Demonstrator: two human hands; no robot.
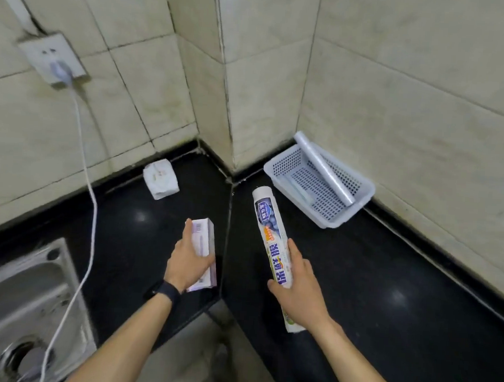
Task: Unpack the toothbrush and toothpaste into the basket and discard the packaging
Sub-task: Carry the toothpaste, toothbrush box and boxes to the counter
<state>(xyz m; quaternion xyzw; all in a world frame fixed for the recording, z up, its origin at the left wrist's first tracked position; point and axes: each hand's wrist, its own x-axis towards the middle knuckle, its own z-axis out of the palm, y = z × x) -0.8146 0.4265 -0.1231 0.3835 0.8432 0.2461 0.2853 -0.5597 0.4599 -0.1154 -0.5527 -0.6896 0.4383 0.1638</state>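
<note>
Two hands are in view: the left hand (188,260) at lower centre and the right hand (299,291) beside it. One pale purple carton (204,247) sits in the left. One printed roll (274,248) is in the right. One white perforated basket (319,186) lies centre right, holding one clear film roll (324,168). One small white packet (160,178) lies centre left. One wall socket (53,59), one plug (62,71), one white cable (91,210) and one steel sink (22,303) occupy the left side. One dark wristband (165,293).
</note>
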